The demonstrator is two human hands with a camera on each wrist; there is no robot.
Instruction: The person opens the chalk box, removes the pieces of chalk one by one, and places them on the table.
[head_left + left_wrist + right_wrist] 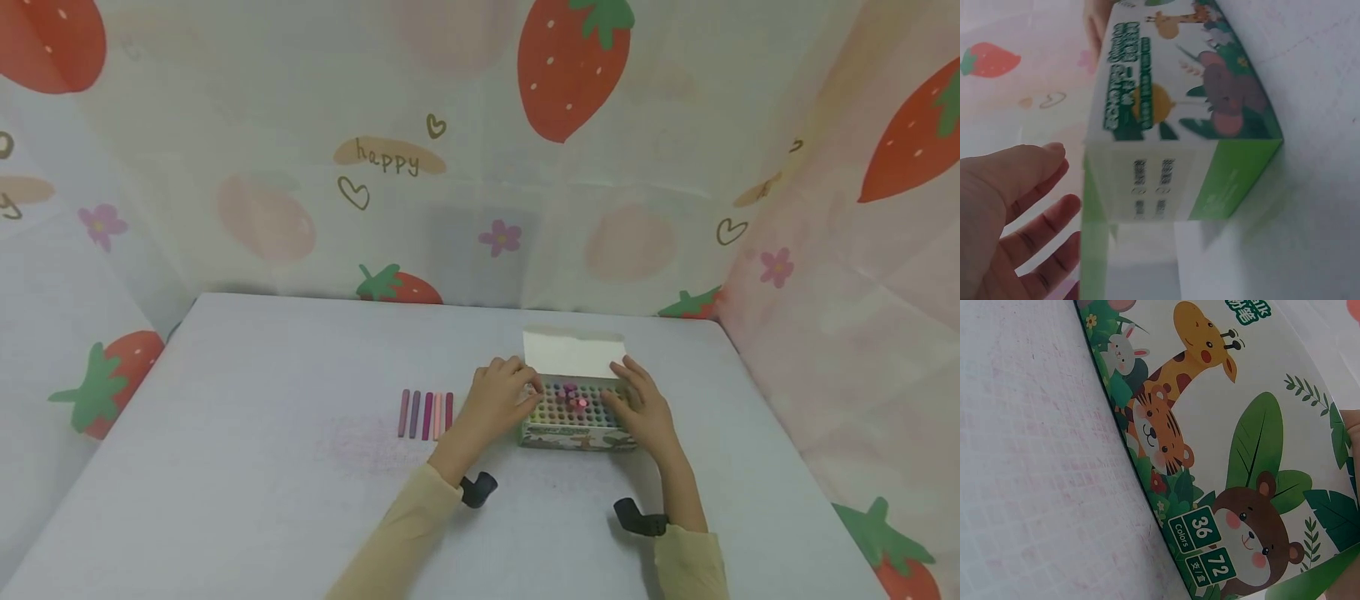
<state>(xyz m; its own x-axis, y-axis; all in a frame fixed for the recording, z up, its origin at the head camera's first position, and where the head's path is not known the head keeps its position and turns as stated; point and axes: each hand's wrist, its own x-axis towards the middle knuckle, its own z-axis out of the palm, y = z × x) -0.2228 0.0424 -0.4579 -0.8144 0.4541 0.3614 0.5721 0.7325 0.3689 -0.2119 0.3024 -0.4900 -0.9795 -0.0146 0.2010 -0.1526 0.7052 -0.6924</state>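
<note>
A printed chalk box (pixel 577 437) stands on the table, its white lid (pixel 573 352) raised at the back. Rows of round holes with chalk ends fill its top, and a few pink and purple chalks (pixel 572 392) stick up in the middle. At the box's left edge is my left hand (pixel 495 398), thumb and fingers apart; the left wrist view has it beside the box's end. Over the right side, my right hand (pixel 643 410) has its thumb above the holes and its fingers near the lid's corner. The right wrist view catches only a sliver of that hand.
Several chalk sticks (pixel 426 415) in purple, magenta and pink lie in a row left of the box. Chalk dust marks the white table (pixel 225 467) near them. A strawberry-print cloth (pixel 480 167) hangs behind and along both sides.
</note>
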